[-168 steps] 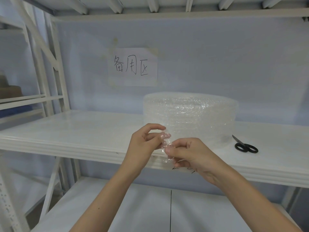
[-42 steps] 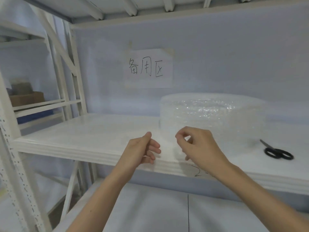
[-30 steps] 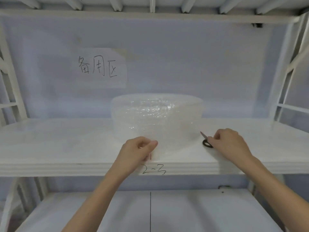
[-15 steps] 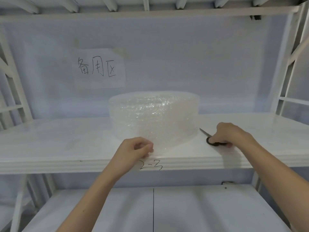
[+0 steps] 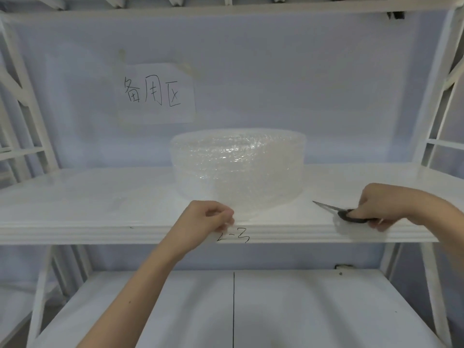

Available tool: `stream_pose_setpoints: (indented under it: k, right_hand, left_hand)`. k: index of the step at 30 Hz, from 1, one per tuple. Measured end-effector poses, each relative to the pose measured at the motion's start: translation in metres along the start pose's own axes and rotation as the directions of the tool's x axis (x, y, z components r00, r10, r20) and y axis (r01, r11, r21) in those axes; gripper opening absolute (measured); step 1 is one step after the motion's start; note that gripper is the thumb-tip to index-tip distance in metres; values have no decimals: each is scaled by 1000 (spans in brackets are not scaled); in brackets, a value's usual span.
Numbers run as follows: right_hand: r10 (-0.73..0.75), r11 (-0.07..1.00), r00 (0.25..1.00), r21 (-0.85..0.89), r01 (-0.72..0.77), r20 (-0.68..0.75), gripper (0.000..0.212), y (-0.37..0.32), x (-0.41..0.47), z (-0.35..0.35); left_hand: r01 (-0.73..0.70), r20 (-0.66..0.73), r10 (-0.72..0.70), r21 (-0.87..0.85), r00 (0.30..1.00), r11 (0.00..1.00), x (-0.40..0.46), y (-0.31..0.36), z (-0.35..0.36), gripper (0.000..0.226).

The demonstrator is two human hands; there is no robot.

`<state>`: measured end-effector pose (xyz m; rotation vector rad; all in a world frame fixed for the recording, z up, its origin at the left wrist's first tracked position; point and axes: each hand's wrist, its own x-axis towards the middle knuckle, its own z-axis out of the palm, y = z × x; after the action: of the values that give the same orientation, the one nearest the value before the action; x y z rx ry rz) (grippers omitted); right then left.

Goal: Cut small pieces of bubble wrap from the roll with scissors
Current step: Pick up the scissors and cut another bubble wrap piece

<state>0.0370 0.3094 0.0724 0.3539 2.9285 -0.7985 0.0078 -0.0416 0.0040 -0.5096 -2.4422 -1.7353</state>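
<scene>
White metal rack, glossy white shelf (image 5: 100,197). Paper sign (image 5: 158,92) with handwritten characters taped to back wall, left of centre. Left hand (image 5: 208,219) at shelf front edge, fingers pinched together on clear loose end of bubble wrap. Bubble wrap roll (image 5: 238,169), translucent, bumpy, lying flat mid-shelf, nothing blocking it. Right hand (image 5: 381,204) clamped on black-handled scissors (image 5: 339,212), closed metal blades pointing left toward roll, on the shelf.
</scene>
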Motion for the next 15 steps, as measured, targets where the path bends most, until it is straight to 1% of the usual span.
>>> stream_pose_setpoints:
  k: [2, 4, 5, 6, 8, 9, 10, 11, 12, 13, 15]
  right_hand:
    - [-70, 968, 997, 241, 63, 22, 32, 4, -22, 9]
    - [-172, 887, 983, 444, 126, 64, 25, 2, -43, 30]
    - [-220, 832, 972, 536, 142, 85, 24, -1, -51, 44]
    - [-266, 765, 957, 628, 140, 112, 28, -5, -58, 61]
    - [-360, 598, 918, 796, 89, 168, 34, -14, -63, 97]
    - [-406, 528, 893, 847, 55, 195, 31, -21, -64, 114]
    - [-447, 490, 866, 871, 28, 223, 27, -27, -65, 130]
    - [-475, 485, 843, 874, 11, 253, 25, -33, -66, 143]
    - [-492, 495, 824, 869, -2, 282, 29, -38, -66, 155]
    - [-498, 502, 810, 864, -20, 308, 34, -41, -65, 165]
    - [-503, 480, 794, 874, -72, 342, 44, -44, -62, 180]
  left_hand:
    - [15, -40, -17, -49, 999, 999, 0, -1, 3, 15]
    - [17, -69, -22, -78, 997, 997, -1, -2, 7, 16]
    - [17, -78, -24, -94, 997, 995, -1, -3, 9, 15]
    - [18, -82, -27, -110, 996, 994, -1, -2, 10, 15]
    - [24, -84, -36, -138, 996, 990, -2, -1, 12, 15]
    - [28, -85, -41, -149, 996, 988, -2, -1, 13, 15]
    - [33, -88, -46, -151, 995, 988, -2, -1, 14, 14]
    - [35, -97, -49, -143, 994, 989, -3, 0, 14, 14]
    - [36, -110, -50, -126, 993, 991, -3, 0, 14, 13]
    - [35, -125, -49, -108, 991, 994, -3, 0, 14, 13]
    - [36, -149, -49, -88, 988, 995, -3, 0, 13, 12]
